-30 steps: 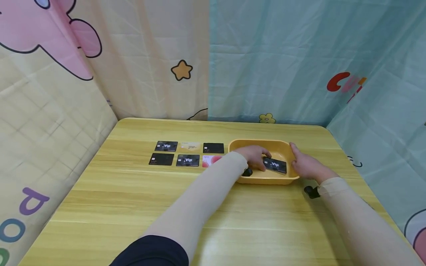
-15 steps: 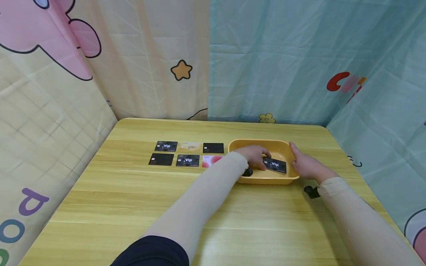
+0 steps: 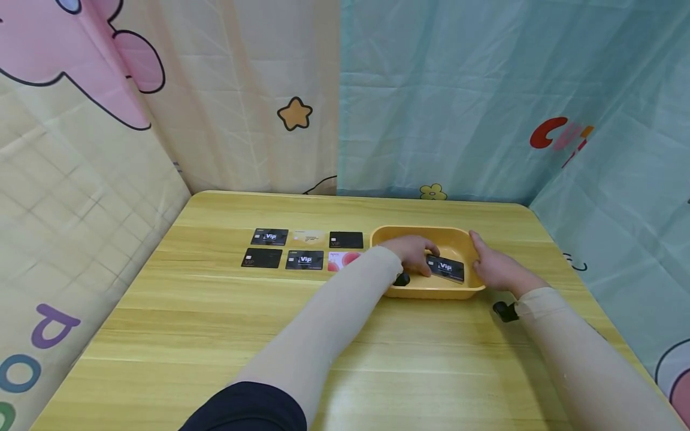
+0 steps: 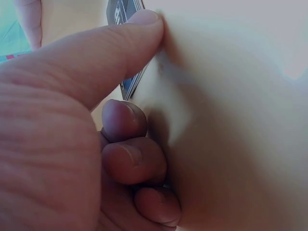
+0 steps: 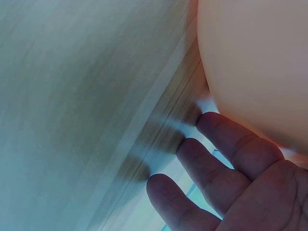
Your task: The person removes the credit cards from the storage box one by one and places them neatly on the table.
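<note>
A yellow-orange plastic tray [image 3: 431, 294] stands on the right part of the table. Inside it, a small stack of dark "Vip" cards [image 3: 446, 268] lies slightly askew. My left hand [image 3: 412, 254] reaches into the tray and holds the stack's left end; in the left wrist view its thumb [image 4: 144, 24] lies against the edges of the cards, the other fingers curled near the tray floor. My right hand [image 3: 501, 269] grips the tray's right end, thumb at the rim. In the right wrist view, its fingers [image 5: 207, 168] reach down to the tabletop beside the tray's outer wall.
Left of the tray, several cards lie in two rows, among them a black card [image 3: 346, 240], a gold card [image 3: 308, 238] and a pink card [image 3: 341, 260] partly covered by my left sleeve. The wooden table [image 3: 215, 335] meets patterned curtains [image 3: 431, 120] behind.
</note>
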Motion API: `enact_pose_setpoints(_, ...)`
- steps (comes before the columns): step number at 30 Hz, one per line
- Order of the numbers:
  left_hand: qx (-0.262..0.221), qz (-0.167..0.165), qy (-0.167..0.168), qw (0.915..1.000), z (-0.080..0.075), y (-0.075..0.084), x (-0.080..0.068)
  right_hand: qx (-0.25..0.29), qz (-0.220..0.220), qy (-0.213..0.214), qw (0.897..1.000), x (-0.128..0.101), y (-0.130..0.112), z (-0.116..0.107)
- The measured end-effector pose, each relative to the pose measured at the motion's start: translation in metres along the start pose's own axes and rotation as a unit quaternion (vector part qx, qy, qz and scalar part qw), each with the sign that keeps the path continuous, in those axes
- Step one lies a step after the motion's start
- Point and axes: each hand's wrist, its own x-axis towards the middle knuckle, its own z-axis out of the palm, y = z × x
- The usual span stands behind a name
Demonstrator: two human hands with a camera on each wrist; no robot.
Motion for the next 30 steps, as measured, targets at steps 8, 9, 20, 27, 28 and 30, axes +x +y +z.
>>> enact_pose_setpoints(8,0.001,0.002,-0.001,1.0,-0.0003,0.0008,-0.0012,-0.004,0.0,-0.002,1.0,0.0011,0.001,-0.0002)
enact_pose_setpoints(9,0.002,0.003,0.001,1.0,-0.0003,0.001,-0.0018,-0.005,0.001,-0.002,1.0,0.0014,0.0013,-0.0003)
enact_pose_setpoints(20,-0.01,0.02,0.013,0.9997,-0.0008,0.0007,-0.0084,-0.003,-0.001,-0.002,1.0,0.0011,0.0007,-0.001)
enact_pose_setpoints(27,-0.019,0.015,0.008,0.9997,-0.0017,0.0,-0.0056,-0.001,-0.002,0.001,1.0,0.0006,-0.0001,-0.001)
enact_pose_setpoints(28,-0.019,0.017,0.007,0.9996,-0.0019,0.0,-0.0054,0.0,-0.002,0.001,1.0,0.0007,0.0001,-0.0009)
enact_pose_setpoints(30,-0.019,0.024,0.007,0.9995,-0.0025,-0.0003,-0.0053,0.001,-0.002,0.002,1.0,0.0011,0.0004,-0.0006)
